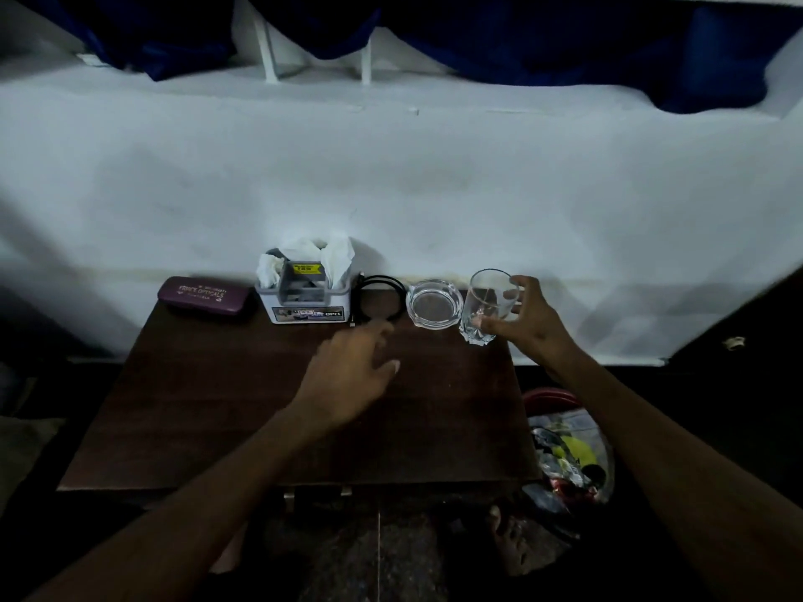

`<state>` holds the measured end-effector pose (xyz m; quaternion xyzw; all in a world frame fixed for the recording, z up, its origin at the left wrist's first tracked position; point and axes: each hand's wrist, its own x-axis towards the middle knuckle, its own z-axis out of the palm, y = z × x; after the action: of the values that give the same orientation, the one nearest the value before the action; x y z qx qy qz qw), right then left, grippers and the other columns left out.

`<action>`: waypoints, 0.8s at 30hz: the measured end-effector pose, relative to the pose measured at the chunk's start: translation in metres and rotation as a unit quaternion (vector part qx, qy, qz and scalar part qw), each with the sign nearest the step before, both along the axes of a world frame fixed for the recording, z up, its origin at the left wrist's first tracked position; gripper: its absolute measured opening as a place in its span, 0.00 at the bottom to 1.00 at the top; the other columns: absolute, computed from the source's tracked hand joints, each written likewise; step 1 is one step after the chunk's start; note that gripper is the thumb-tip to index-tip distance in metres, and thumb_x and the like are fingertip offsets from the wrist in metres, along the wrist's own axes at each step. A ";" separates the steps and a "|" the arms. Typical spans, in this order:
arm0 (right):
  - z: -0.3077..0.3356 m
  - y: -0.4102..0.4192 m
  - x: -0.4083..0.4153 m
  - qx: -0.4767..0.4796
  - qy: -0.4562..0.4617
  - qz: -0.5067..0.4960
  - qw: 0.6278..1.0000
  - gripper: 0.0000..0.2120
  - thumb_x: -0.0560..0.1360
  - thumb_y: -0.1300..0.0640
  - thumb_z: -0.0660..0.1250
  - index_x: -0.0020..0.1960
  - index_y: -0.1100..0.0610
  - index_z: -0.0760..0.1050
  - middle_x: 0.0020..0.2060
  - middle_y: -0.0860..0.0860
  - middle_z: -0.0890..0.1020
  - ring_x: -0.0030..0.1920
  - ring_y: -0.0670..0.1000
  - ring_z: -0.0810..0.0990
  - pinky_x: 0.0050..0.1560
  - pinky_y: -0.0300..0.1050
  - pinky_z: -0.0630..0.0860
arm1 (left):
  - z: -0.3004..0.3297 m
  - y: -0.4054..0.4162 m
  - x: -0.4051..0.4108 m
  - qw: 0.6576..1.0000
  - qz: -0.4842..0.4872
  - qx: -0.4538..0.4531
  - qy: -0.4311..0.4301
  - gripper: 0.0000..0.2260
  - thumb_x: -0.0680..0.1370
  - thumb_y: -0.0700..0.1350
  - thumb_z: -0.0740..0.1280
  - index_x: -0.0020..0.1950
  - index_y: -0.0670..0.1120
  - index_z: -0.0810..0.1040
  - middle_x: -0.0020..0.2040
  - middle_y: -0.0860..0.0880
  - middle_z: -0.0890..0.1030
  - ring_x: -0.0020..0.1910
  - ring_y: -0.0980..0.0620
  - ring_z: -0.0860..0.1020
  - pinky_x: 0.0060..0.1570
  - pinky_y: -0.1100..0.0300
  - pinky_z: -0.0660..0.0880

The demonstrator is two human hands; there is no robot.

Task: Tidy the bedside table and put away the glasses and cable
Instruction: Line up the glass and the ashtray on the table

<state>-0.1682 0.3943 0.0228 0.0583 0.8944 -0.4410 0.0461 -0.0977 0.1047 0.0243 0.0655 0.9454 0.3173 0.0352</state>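
Head view, looking down on a dark wooden bedside table set against a white wall. The right hand grips a clear drinking glass at the table's back right corner, thumb on the near side and fingers curled round the far side; the glass stands nearly upright, mouth up, its faceted base at the table's edge. I cannot tell whether the base touches the wood. The left hand reaches forward over the middle of the table, palm down, fingers loosely spread and blurred, holding nothing; its fingertips point toward the cable, and whether they touch it is unclear.

That cable is thin, black and coiled in a round loop, lying flat at the back of the table between a white plastic organiser and a round clear glass ashtray. The ashtray sits just beside the glass. Crumpled white tissue sticks up out of the organiser. At the back left corner lies a glasses case, maroon, oblong with rounded ends, closed, its long axis running left to right along the wall, with gold lettering on the lid.
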 end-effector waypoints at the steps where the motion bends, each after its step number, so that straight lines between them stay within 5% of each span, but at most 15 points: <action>1: -0.001 -0.002 0.000 0.004 0.005 0.001 1.000 0.47 0.68 0.47 0.84 0.78 0.53 0.61 0.68 0.53 0.77 0.62 0.53 0.78 0.63 0.49 0.76 | 0.000 0.004 -0.011 1.000 0.001 -0.016 0.010 0.23 0.76 0.53 0.74 0.70 0.55 0.75 0.60 0.53 0.84 0.59 0.49 0.84 0.60 0.47 0.80; 6: -0.004 -0.007 -0.003 -0.011 0.027 0.006 1.000 0.39 0.68 0.50 0.84 0.72 0.52 0.68 0.61 0.49 0.80 0.56 0.52 0.82 0.53 0.45 0.76 | -0.006 0.029 -0.052 0.995 -0.010 -0.079 0.057 0.26 0.77 0.48 0.72 0.75 0.51 0.71 0.69 0.45 0.80 0.67 0.39 0.79 0.63 0.44 0.77; 10: -0.008 -0.004 -0.007 -0.027 0.041 -0.002 0.999 0.31 0.65 0.50 0.86 0.63 0.51 0.75 0.56 0.49 0.84 0.54 0.53 0.85 0.56 0.52 0.82 | -0.020 0.047 -0.068 0.994 -0.016 -0.103 0.024 0.29 0.78 0.46 0.72 0.79 0.51 0.69 0.70 0.41 0.79 0.68 0.35 0.78 0.64 0.44 0.77; 13: -0.009 0.000 -0.007 -0.044 0.049 -0.016 0.998 0.29 0.65 0.53 0.86 0.61 0.52 0.77 0.56 0.50 0.84 0.54 0.53 0.85 0.50 0.45 0.81 | -0.029 0.055 -0.074 0.995 -0.006 -0.099 -0.010 0.27 0.79 0.45 0.71 0.78 0.51 0.71 0.70 0.39 0.78 0.70 0.34 0.76 0.66 0.43 0.75; 15: -0.010 0.005 -0.007 -0.053 0.060 -0.028 0.996 0.28 0.66 0.53 0.85 0.61 0.52 0.77 0.56 0.51 0.84 0.54 0.53 0.85 0.47 0.42 0.79 | -0.033 0.058 -0.079 0.996 0.014 -0.082 -0.013 0.24 0.78 0.43 0.70 0.75 0.48 0.75 0.69 0.38 0.79 0.69 0.33 0.77 0.65 0.42 0.76; 19: -0.005 0.016 -0.010 -0.068 0.090 -0.057 0.992 0.28 0.65 0.51 0.85 0.61 0.50 0.78 0.55 0.50 0.85 0.54 0.53 0.86 0.55 0.51 0.83 | -0.039 0.065 -0.089 0.997 0.054 -0.047 0.005 0.12 0.75 0.39 0.68 0.58 0.44 0.83 0.58 0.38 0.84 0.60 0.33 0.81 0.55 0.44 0.79; 24: 0.018 0.003 -0.032 -0.089 0.113 -0.048 0.988 0.28 0.65 0.51 0.85 0.61 0.51 0.78 0.54 0.49 0.86 0.54 0.52 0.86 0.57 0.54 0.84 | -0.048 0.075 -0.104 0.997 0.078 -0.022 0.019 0.09 0.74 0.37 0.67 0.51 0.44 0.83 0.53 0.41 0.85 0.56 0.36 0.82 0.53 0.44 0.80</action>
<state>-0.2001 0.3974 0.0410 0.0466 0.8470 -0.5247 -0.0718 -0.2021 0.1793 -0.0240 -0.0029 0.9548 0.2972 -0.0062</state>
